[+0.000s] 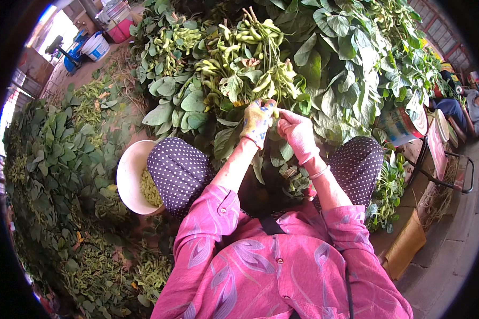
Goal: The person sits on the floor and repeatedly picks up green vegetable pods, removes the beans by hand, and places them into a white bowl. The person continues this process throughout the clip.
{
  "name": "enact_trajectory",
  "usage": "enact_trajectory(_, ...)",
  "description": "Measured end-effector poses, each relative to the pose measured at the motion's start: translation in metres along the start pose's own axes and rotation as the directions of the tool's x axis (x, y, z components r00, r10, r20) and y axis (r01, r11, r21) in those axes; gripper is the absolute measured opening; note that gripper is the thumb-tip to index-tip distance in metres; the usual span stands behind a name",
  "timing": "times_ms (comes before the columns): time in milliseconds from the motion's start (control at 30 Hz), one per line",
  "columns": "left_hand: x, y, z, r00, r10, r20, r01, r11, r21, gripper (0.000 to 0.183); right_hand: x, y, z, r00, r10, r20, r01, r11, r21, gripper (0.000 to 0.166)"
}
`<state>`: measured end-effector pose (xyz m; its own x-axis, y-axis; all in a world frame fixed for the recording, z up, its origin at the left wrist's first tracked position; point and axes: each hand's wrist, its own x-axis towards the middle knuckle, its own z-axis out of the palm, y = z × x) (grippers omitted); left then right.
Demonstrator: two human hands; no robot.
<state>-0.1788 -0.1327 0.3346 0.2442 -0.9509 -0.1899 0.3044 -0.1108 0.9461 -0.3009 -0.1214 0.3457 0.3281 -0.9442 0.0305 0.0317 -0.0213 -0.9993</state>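
In front of me lies a heap of cut soybean plants with leaves and clusters of green soybean pods (259, 36). My left hand (258, 123), in a yellow glove with blue marks, is closed around part of a soybean plant just below a cluster of pods (277, 81). Right beside it, my right hand (297, 133) wears a pale pink glove. Its thumb and index finger meet at a small green soybean pod (276, 113) next to the left fingertips. The gloves hide most of what lies between the fingers.
A white bucket (129, 171) with picked green pods inside leans by my left knee. More soybean plants (60, 159) cover the ground at left. On the right are a printed bucket (403, 125), a metal-framed chair (465, 175) and another person (473, 107).
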Motion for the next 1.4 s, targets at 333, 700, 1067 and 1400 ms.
enact_trajectory(333,0.005,0.004,-0.037,0.872,-0.037,0.487,0.242,0.899,-0.365,0.031,0.005,-0.022,-0.008,0.936,0.158,0.314,-0.208,0.970,0.130,0.013)
enact_trajectory(700,0.006,0.010,-0.031,0.921,-0.066,0.384,0.148,0.971,-0.188,0.019,0.003,-0.025,-0.001,0.963,0.242,0.122,-0.254,0.963,0.094,0.017)
enact_trajectory(1067,0.000,0.013,-0.044,0.856,0.043,0.515,0.154,0.930,-0.334,0.030,0.006,0.001,0.008,0.962,0.196,0.192,-0.269,0.801,0.535,0.027)
enact_trajectory(1400,0.013,0.003,-0.043,0.900,-0.069,0.430,0.239,0.903,-0.356,0.036,0.004,-0.002,0.021,0.991,0.111,-0.072,-0.111,0.994,0.013,0.022)
